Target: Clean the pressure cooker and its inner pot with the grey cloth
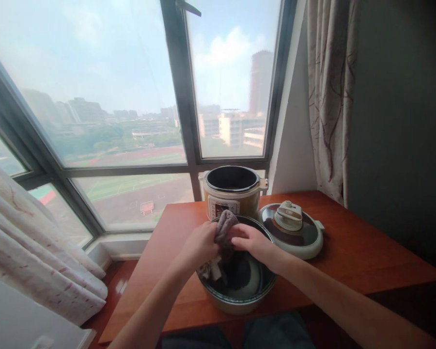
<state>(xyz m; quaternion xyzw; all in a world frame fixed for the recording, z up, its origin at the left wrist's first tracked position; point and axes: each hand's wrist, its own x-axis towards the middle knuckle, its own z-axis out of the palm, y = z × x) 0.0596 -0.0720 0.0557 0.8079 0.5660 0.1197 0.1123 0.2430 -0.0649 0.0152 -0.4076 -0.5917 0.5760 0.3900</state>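
My left hand (202,245) is closed on a bunched grey-brown cloth (226,228) above the inner pot. My right hand (253,244) has its fingers curled against the cloth's right side. Some of the cloth hangs down into the pot below my left hand. The round inner pot (238,306), with a dark interior and a light outer wall, sits upright near the table's front edge. Its far rim is partly hidden behind my hands and the cloth.
A pressure cooker body (252,199) stands open behind the pot, its control panel facing me. The cooker lid (308,237) lies to the right, knob up. The wooden table (352,252) stands by large windows, with curtains (330,97) at both sides.
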